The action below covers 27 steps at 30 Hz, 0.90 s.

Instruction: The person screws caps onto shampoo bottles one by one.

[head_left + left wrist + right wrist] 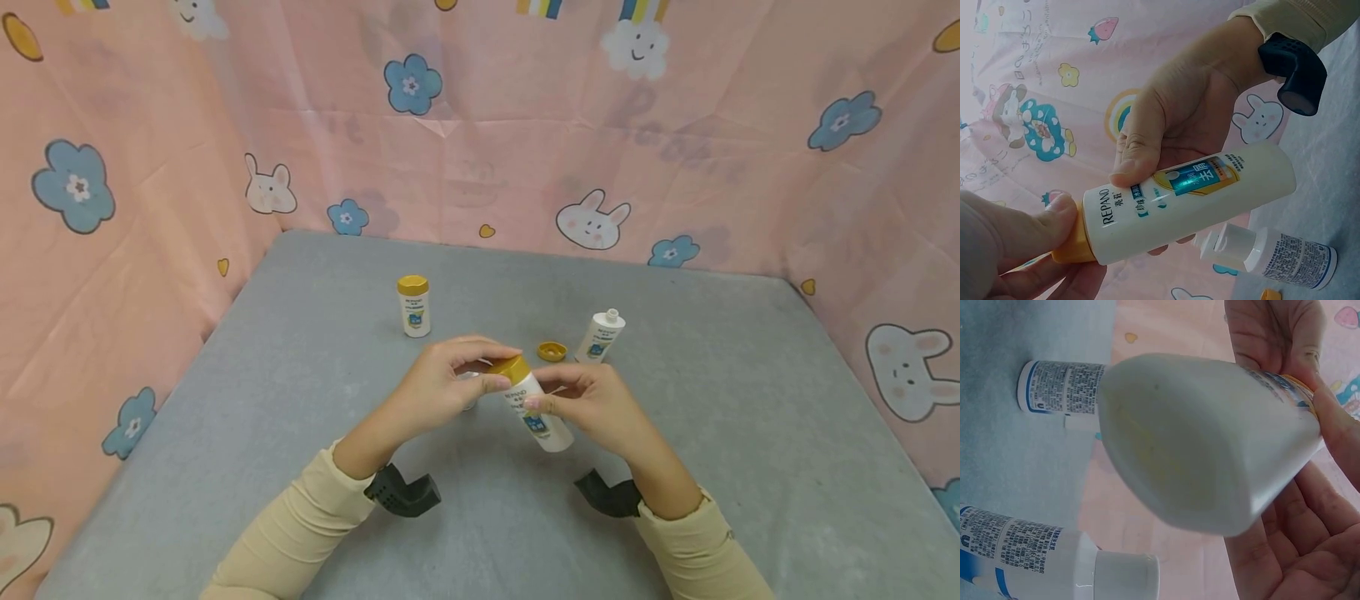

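A white shampoo bottle point(543, 427) with a gold cap point(512, 367) is held tilted between both hands above the table. My left hand point(442, 385) pinches the gold cap between thumb and fingers. Around the bottle's upper body, just below the cap, my right hand point(596, 404) grips it with the thumb across the front. In the left wrist view the bottle's printed front point(1191, 194) faces the camera. Its smooth white base point(1166, 450) fills the middle of the right wrist view.
A gold-capped bottle point(414, 310) stands at the back left. Beyond my right hand are an uncapped white bottle point(600, 335), showing its narrow neck, and a loose gold cap point(552, 352). A white-capped bottle point(1291, 253) with a printed label shows in the left wrist view.
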Tool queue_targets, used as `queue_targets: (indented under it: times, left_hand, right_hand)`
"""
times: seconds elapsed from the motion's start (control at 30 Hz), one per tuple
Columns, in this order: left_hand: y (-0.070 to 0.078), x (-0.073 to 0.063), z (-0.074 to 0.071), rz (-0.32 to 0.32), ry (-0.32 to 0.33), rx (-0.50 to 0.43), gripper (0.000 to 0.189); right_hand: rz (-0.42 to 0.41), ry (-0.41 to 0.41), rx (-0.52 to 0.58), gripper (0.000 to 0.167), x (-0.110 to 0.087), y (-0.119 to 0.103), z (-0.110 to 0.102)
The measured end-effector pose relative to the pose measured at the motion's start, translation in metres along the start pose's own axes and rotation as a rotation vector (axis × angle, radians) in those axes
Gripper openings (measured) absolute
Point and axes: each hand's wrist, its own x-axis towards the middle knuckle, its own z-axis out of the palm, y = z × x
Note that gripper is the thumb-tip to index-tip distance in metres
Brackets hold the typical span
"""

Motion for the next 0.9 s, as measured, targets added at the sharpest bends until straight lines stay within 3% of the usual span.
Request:
queue_targets:
  times: [0.4, 0.9]
  left_hand:
    - [0.0011, -0.0011, -0.0013, 0.027, -0.014, -0.02, 0.029]
    - [0.0023, -0.0023, -0.0056, 0.086, -0.064, -0.096, 0.028]
  right_hand:
    - [-0.013, -0.019, 0.015, 0.026, 0.0001, 0.0001, -0.0012]
    - [-0.045, -0.069, 0.109, 0.027, -0.0006, 0.0025, -0.0025]
